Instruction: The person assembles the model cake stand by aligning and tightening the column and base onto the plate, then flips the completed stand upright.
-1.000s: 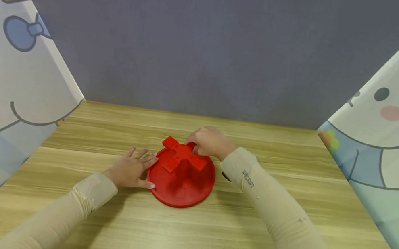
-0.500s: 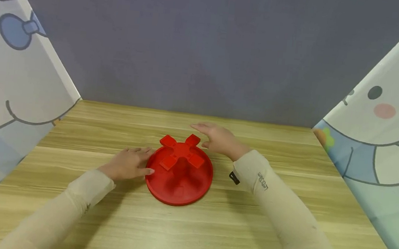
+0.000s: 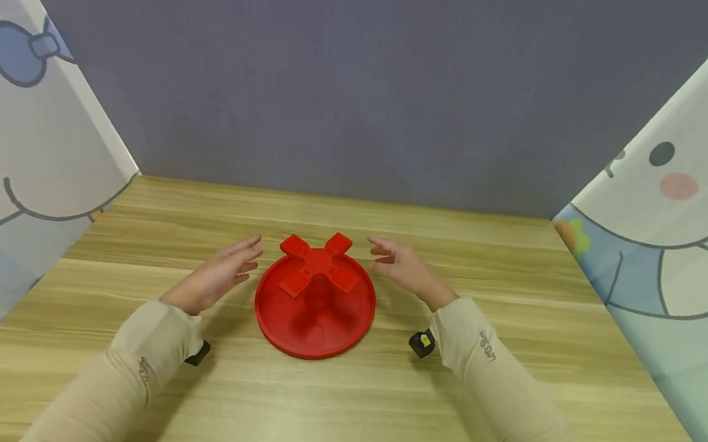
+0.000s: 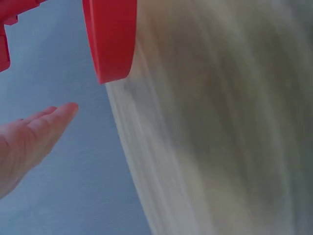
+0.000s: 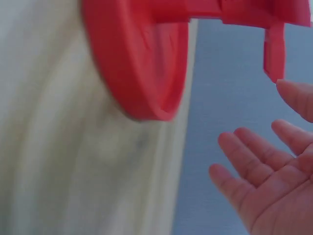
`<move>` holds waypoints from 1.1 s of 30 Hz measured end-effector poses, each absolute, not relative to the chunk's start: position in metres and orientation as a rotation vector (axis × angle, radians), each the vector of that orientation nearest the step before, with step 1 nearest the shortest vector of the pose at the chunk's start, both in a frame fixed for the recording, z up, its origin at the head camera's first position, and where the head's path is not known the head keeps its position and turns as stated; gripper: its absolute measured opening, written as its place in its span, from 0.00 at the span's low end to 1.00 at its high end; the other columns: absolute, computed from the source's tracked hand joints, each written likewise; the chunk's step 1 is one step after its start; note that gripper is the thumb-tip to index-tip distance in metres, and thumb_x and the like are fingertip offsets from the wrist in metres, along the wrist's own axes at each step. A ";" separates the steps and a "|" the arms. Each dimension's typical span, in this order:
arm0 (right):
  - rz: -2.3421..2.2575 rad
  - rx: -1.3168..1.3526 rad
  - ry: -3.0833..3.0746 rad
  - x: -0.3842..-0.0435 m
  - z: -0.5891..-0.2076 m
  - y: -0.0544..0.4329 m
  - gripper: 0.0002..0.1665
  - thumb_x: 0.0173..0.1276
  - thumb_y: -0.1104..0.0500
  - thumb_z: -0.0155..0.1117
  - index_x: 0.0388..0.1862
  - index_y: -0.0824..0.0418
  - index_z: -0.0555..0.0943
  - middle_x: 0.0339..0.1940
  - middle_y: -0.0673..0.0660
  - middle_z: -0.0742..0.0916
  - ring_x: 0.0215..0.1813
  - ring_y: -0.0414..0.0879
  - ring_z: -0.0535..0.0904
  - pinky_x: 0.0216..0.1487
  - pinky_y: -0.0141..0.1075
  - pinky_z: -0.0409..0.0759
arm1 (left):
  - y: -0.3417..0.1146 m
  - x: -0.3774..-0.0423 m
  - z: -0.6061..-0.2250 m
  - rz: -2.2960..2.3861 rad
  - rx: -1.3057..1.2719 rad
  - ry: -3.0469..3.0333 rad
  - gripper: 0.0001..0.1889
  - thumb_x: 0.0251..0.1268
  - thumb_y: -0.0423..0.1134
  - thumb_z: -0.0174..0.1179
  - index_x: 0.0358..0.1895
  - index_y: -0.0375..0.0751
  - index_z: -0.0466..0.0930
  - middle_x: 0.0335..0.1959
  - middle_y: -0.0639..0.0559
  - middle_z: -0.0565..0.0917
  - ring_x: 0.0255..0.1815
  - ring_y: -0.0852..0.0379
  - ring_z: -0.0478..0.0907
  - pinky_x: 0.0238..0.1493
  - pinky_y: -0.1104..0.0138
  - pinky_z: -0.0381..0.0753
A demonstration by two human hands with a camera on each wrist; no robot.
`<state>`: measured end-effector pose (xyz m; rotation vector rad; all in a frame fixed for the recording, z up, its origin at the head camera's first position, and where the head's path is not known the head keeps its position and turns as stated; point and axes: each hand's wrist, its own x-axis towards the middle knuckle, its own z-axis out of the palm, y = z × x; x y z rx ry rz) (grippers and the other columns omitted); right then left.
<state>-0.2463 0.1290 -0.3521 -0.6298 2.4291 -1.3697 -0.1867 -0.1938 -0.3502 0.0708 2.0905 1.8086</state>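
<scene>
A round red dish-like base (image 3: 309,335) with a raised rim stands on the wooden table. From its middle rises a post topped by a red cross-shaped piece (image 3: 320,262) with several flat arms. My left hand (image 3: 215,278) hovers to the left of the base, fingers extended and apart from it. On the other side, my right hand (image 3: 407,266) is held with fingers loosely spread, close to the base's right rim. The right wrist view shows the open right palm (image 5: 283,181) near the red piece. Neither hand holds anything.
The wood-grain table (image 3: 333,420) runs back to a grey partition (image 3: 368,86). Cartoon-printed panels (image 3: 672,211) flank it on both sides. Small black devices, one (image 3: 422,343) by the right wrist, show below the sleeves.
My right hand has let go of the cross-shaped piece and moved right. My left hand has lifted off the base's rim and drawn left. The red base stays standing.
</scene>
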 end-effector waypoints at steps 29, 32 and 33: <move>-1.166 -0.180 2.264 -0.227 -0.393 0.124 0.43 0.61 0.66 0.61 0.75 0.59 0.59 0.14 0.56 0.81 0.15 0.43 0.77 0.18 0.33 0.77 | -0.181 -0.198 -0.371 1.250 -0.045 2.286 0.35 0.68 0.35 0.50 0.73 0.27 0.46 0.33 0.38 0.81 0.27 0.52 0.79 0.27 0.61 0.82; -1.160 -0.167 2.260 -0.228 -0.392 0.122 0.46 0.61 0.67 0.61 0.77 0.59 0.55 0.13 0.55 0.80 0.14 0.41 0.76 0.18 0.32 0.77 | -0.179 -0.200 -0.372 1.144 -0.030 2.331 0.37 0.63 0.30 0.54 0.75 0.32 0.48 0.21 0.47 0.76 0.18 0.56 0.73 0.19 0.65 0.78; -1.160 -0.160 2.258 -0.229 -0.391 0.121 0.46 0.60 0.67 0.61 0.77 0.59 0.55 0.12 0.55 0.80 0.13 0.41 0.76 0.17 0.32 0.76 | -0.179 -0.200 -0.372 1.106 -0.025 2.338 0.38 0.62 0.30 0.55 0.75 0.35 0.48 0.18 0.48 0.74 0.16 0.56 0.72 0.18 0.66 0.77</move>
